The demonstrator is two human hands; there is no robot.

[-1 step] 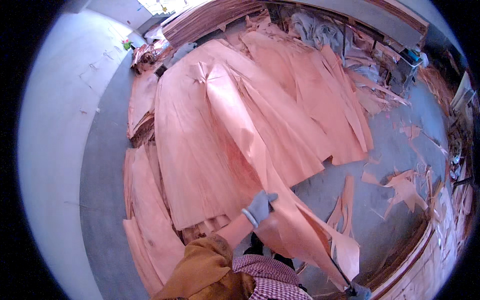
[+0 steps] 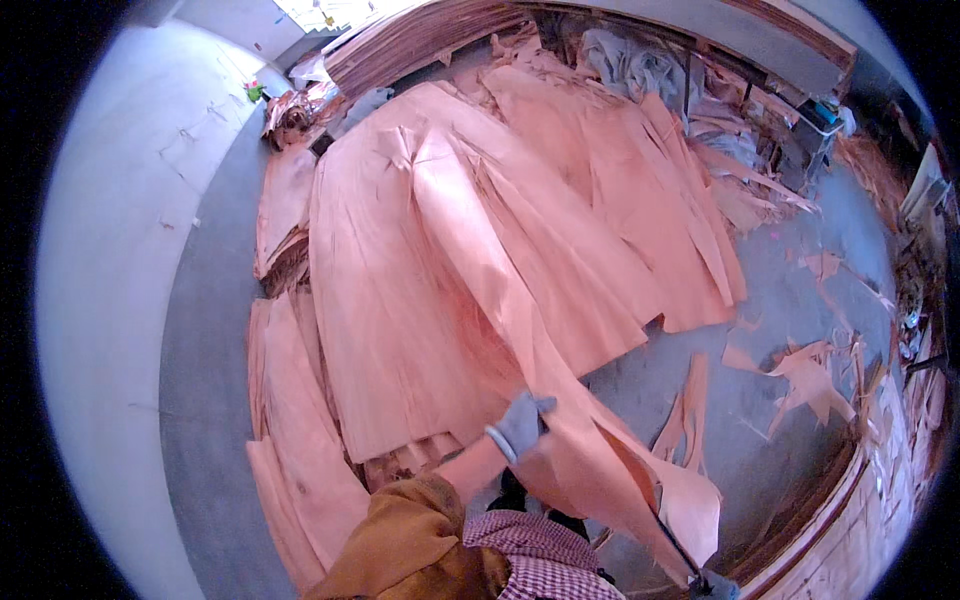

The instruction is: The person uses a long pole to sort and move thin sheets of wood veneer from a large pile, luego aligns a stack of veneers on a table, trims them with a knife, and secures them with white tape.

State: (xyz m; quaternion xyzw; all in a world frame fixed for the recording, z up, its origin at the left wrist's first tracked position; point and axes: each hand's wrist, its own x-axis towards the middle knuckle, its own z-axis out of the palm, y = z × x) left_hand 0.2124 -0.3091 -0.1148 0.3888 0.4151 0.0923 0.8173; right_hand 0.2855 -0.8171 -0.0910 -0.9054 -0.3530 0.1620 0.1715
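A long, thin sheet of pinkish wood veneer (image 2: pixel 590 450) runs from the far pile towards me, twisted and split along its near part. My left hand (image 2: pixel 519 425), in a grey glove, is closed on the sheet's left edge, thumb over the top. At the bottom right my right hand (image 2: pixel 714 585), also gloved in grey, is at the sheet's near end beside a thin dark strip (image 2: pixel 676 543). The picture's rim cuts that hand off, and its fingers do not show clearly. Beyond my left hand lies a broad pile of veneer sheets (image 2: pixel 380 300).
Narrower veneer stacks (image 2: pixel 300 430) lie along the left. Torn scraps (image 2: pixel 805 378) are strewn on the grey floor (image 2: pixel 745 430) at the right. Stacked sheets (image 2: pixel 420 50) stand at the back, near crumpled plastic (image 2: pixel 630 65). A boarded edge (image 2: pixel 820 530) borders the lower right.
My left hand has shifted slightly down towards me, still on the sheet's edge. The sheet's near part has moved a little with it.
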